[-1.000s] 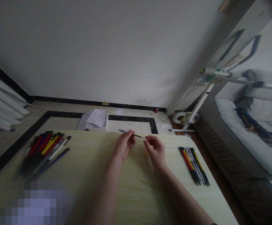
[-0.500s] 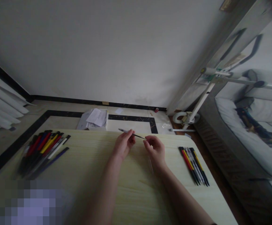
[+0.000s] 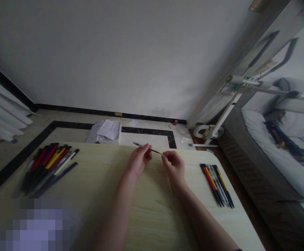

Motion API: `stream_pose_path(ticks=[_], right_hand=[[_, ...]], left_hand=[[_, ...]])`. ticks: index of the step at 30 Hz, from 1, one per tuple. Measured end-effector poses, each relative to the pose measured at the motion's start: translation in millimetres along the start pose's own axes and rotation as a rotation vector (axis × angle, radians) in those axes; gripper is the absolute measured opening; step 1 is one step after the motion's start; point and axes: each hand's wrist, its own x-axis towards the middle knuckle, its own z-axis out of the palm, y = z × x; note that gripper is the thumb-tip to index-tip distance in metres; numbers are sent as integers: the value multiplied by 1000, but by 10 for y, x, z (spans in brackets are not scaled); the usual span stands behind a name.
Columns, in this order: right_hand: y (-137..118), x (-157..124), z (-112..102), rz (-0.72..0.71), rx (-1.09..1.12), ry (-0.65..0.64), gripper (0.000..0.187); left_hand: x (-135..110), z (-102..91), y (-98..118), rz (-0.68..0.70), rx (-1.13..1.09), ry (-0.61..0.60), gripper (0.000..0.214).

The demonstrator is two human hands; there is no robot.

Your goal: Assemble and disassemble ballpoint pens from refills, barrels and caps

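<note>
My two hands above the far part of the table (image 3: 146, 223), with one pen (image 3: 155, 151) spanning the gap between them. The pen's long axis runs across my view, slanting from its far, left end down to its nearer, right end. My left hand (image 3: 139, 161) is closed on the pen partway along, thumb against the fingers, with a length projecting beyond on the left. My right hand (image 3: 175, 168) has thumb and forefinger pinched at the thin right end, the other fingers curled; how firm this pinch is, I cannot tell. The thin, dark part thus lies between the two grips, pointing straight into my right fingertips. A pale strip (image 3: 169, 183), too faint to identify, shows beside my right palm. Well to the left lies the heap (image 3: 52, 162) of pens, fanned; to the right, nearer my right hand, the row (image 3: 216, 185), set side by side.
</note>
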Motion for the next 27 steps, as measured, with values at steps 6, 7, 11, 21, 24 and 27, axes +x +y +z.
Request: stream_pose_path(ticks=[6,7,11,21,24,27], right_hand=[[-12,-7,2,-7,35,10,11],[-14,-7,0,-5,34,13,11],[-19,-7,-11,-1,22,9,11],[-49,-6,-19,-7,12,20,13],[-67,1,-31,-18,5,21,13],[-81,6,-47,-25,11,21,11]], left_hand=[[5,-13,-5,9,10,-25,19],[5,-12,-4,9,13,-26,19],[5,-6,2,11,19,-12,19],[-15,16,17,10,26,6,20],[-16,9,15,10,31,-1,20],[-15,2,16,6,26,2,21]])
